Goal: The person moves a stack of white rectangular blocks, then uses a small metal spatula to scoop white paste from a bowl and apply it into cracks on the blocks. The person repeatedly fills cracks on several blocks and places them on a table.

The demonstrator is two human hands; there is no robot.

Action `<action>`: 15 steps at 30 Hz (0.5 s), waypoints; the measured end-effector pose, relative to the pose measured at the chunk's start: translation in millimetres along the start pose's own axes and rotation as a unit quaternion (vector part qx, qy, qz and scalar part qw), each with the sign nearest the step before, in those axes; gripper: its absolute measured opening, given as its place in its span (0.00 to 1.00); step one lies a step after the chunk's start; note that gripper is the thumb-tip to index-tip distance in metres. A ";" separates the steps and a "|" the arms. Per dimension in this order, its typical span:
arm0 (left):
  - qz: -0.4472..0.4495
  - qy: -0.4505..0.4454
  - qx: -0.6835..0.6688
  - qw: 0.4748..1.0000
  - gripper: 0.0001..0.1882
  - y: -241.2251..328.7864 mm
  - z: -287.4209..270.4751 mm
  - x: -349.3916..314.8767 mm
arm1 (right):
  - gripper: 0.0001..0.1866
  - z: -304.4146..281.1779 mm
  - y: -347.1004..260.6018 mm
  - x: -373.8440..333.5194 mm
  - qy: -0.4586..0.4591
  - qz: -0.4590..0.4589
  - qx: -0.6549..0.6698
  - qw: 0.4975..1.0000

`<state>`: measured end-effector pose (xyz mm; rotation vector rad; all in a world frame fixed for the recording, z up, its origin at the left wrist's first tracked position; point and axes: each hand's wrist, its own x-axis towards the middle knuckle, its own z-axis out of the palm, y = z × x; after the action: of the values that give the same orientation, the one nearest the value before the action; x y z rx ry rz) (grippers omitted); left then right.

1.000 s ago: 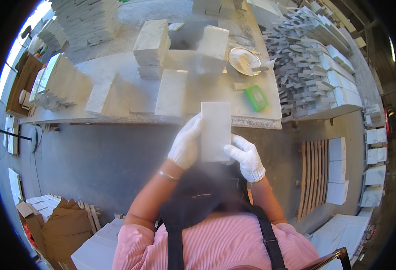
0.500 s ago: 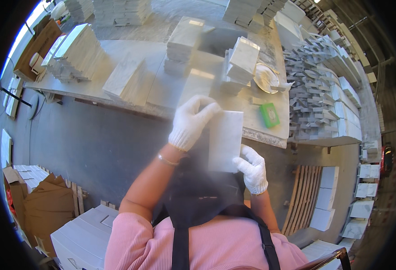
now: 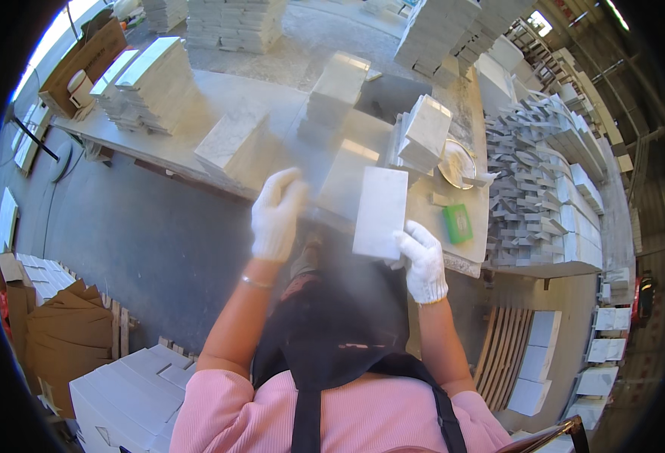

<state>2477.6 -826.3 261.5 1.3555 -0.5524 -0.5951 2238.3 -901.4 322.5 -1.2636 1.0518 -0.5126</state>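
Cardboard: at our far left, folded brown cardboard [image 3: 76, 347] stands near white boxes [image 3: 132, 392].
Left end of bench: a brown box with a white cup [image 3: 80, 87] sits behind a tall stack of tiles [image 3: 159, 83] on our bench [image 3: 246, 87].
Low stack: right of that, a shorter pile of pale tiles [image 3: 227, 151] lies near the front edge.
Left hand: our gloved left hand [image 3: 277, 215] is raised, apart from the tile; its fingers hold nothing we can see, and blur keeps us from telling whether their tips meet.
Tile: one white rectangular tile [image 3: 380, 211] is held up before us, tilted, its broad face toward us.
Right hand: our gloved right hand [image 3: 424, 264] has its fingers clamped on the tile's lower right edge.
Right end of bench: a round dish [image 3: 455, 162] lies beyond a green box [image 3: 458, 223].
Far right: grey strips [image 3: 525, 174] are piled thickly, beyond the bench.
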 end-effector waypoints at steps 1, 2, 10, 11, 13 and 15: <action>-0.013 -0.006 -0.010 1.000 0.15 -4.8 -2.6 0.5 | 0.18 5.3 -2.5 10.9 0.004 -0.010 0.040 0.999; -0.026 -0.012 -0.019 0.999 0.16 -9.1 -4.8 1.2 | 0.18 11.7 -4.7 23.9 0.014 -0.029 0.041 0.999; 0.019 -0.109 0.004 0.994 0.22 -11.3 -1.8 19.6 | 0.18 44.4 -15.0 75.7 -0.005 -0.040 0.007 0.999; 0.023 -0.134 0.049 0.990 0.26 -8.4 -0.6 22.5 | 0.19 43.3 -15.6 73.2 -0.004 -0.067 -0.026 0.997; 0.039 -0.170 0.142 0.974 0.30 -2.9 6.6 28.7 | 0.18 39.3 -15.3 63.2 0.005 -0.088 -0.036 0.995; -0.003 -0.225 0.222 0.949 0.38 1.5 14.8 33.3 | 0.18 25.6 -18.5 51.4 0.050 -0.068 -0.083 0.993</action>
<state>2492.1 -859.5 265.8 1.6490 -1.1042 -0.8264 2288.4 -935.0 320.4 -1.4758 1.1151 -0.6078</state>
